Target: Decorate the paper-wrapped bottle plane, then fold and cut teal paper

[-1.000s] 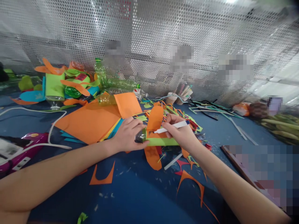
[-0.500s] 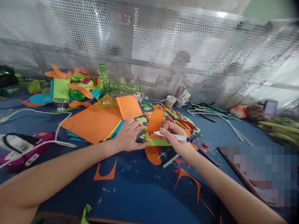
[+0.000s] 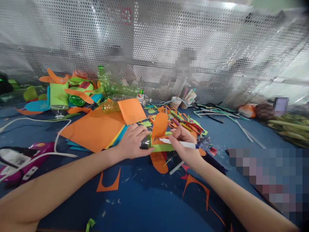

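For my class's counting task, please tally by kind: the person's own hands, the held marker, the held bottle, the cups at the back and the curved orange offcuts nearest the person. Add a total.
Left hand and right hand: 2
Marker: 1
Bottle: 1
Left cup and right cup: 2
Left offcut and right offcut: 2
Total: 8

Left hand [image 3: 135, 141] gripping a plastic bottle [image 3: 156, 148] wrapped in lime-green paper with rounded orange paper wings [image 3: 160, 124] | right hand [image 3: 184, 145] holding a slim white marker [image 3: 187, 144], tip at the orange paper | blue desk [image 3: 137, 199] beneath; large orange sheet [image 3: 94, 127] beside left hand, multicoloured paper scraps [image 3: 189, 125] beyond right | perforated silver metal screen [image 3: 154, 32] behind
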The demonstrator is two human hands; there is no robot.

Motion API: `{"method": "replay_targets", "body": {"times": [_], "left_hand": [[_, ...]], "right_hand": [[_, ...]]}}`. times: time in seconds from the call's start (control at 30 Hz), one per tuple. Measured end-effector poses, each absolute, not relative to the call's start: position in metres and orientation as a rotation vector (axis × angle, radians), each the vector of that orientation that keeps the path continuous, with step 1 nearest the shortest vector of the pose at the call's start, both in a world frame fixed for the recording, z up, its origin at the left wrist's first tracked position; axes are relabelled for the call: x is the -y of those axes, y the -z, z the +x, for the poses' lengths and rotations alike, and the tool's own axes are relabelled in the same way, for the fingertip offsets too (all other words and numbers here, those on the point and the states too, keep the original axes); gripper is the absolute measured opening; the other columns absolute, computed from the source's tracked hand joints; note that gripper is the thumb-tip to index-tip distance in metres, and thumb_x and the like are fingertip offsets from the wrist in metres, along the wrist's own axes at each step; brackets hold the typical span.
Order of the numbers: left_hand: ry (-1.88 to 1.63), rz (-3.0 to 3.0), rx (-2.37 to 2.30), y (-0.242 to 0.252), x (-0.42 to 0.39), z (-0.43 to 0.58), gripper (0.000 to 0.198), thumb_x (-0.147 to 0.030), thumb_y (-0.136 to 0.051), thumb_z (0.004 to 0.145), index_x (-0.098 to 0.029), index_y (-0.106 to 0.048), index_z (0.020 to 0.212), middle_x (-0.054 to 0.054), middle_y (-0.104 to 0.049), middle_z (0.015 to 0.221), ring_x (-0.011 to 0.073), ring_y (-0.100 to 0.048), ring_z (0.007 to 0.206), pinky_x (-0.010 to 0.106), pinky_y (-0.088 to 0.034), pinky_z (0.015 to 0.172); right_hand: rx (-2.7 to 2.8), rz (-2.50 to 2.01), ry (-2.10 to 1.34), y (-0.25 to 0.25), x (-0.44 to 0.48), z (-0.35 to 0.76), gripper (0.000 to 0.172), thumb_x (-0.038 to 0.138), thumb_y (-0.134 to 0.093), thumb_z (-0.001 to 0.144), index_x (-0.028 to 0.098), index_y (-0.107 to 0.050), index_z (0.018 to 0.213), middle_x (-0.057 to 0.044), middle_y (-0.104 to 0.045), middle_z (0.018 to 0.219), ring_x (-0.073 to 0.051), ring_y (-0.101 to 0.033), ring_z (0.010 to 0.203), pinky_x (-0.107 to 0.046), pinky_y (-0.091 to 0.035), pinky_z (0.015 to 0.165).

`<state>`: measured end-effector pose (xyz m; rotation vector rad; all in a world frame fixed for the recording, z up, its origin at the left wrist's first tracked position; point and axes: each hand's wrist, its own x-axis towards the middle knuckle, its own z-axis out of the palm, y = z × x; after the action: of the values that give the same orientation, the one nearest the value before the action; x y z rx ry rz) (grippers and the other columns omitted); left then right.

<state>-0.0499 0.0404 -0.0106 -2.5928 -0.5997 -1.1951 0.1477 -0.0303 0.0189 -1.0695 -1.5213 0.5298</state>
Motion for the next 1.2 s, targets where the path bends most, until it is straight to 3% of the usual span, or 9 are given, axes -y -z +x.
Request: {"method": "replay_targets", "body": {"times": [1.2], "left_hand": [[1.108, -2.627, 0.603, 0.0126, -0.0432, -0.0501, 0.048, -0.057, -0.055, 0.078, -0.016, -0.057, 0.102, 0.010, -0.062, 0.097, 0.0243, -0.056, 0.088, 0.041, -0.043, 0.081]], "right_hand": [[1.508, -1.090, -0.685, -0.0160, 0.0318, 0.1498, 0.027, 0.030, -0.058, 0.084, 0.026, -0.038, 0.067, 0.005, -0.047, 0.050, -0.013, -0.043, 0.043, -0.030, -0.033, 0.046]]}}
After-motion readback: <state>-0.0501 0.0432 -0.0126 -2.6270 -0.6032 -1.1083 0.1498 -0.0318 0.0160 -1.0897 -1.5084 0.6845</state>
